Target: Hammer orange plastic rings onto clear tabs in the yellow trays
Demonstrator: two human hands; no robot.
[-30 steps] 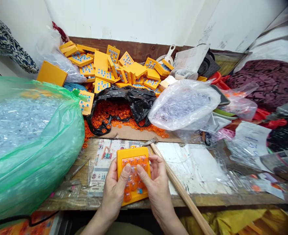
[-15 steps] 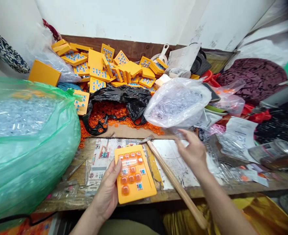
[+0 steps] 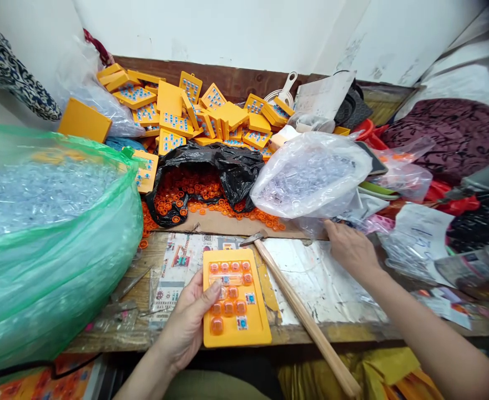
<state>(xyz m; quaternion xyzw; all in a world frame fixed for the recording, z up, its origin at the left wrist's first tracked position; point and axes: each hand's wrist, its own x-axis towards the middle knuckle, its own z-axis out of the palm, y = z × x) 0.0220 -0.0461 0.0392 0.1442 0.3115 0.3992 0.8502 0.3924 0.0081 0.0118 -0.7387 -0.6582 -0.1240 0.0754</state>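
Observation:
My left hand (image 3: 192, 311) grips an orange-yellow plastic panel (image 3: 255, 330) by its left edge, thumb on the front face. Rows of clear orange button caps (image 3: 228, 308) sit on the panel, and two spots at its right side show small blue-and-white pieces instead. Out to the right, my right hand (image 3: 354, 251) is at the back of the work surface, just below a white plastic bag (image 3: 265, 194) of clear small parts. Its fingers look drawn together and point down; what they hold, if anything, is hidden. Between the hands lies a hammer (image 3: 298, 303) with a wooden handle.
Behind, more yellow panels (image 3: 169, 100) form a heap. A black bag (image 3: 205, 155) spills orange rings (image 3: 223, 208). At left bulges a green bag (image 3: 102, 244) of clear parts. Papers (image 3: 423, 228), a clear jar (image 3: 473, 264) and red plastic (image 3: 456, 200) crowd the right side.
My right hand has moved right and slightly back toward the area beneath the white bag, its fingers drawing together. The left hand keeps its hold on the panel. The whole view has shifted slightly.

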